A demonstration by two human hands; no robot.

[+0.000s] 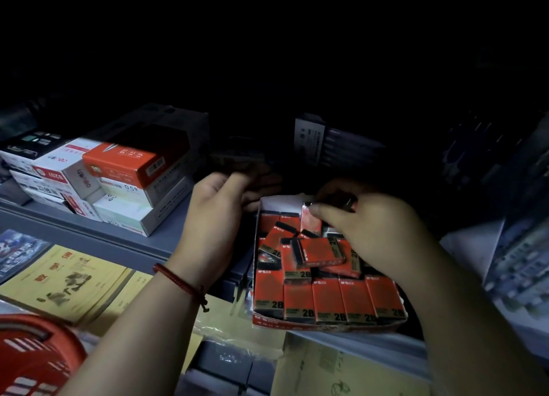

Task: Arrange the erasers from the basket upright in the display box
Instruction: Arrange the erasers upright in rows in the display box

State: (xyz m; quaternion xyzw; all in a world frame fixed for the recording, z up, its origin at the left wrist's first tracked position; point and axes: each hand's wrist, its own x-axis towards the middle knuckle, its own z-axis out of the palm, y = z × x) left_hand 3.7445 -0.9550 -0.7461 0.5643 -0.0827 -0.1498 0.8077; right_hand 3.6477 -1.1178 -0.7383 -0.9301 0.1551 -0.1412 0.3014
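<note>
Red eraser (310,224) pinched by right hand (371,226) over display box (297,326); left hand (214,211) unclear.

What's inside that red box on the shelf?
Red 2B erasers: a neat upright row at the front of the box, loose ones jumbled behind. The right hand, pinching one eraser at the back, covers the far right corner; what lies beneath the pile is hidden.

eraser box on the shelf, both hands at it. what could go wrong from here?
Loose erasers lie tilted in a heap mid-box; the eraser that the right hand pinches at the back may jam or lean on them.
The display box seems to sit near the front edge of the shelf, its front lip crumpled; a push could slide it off.
</note>
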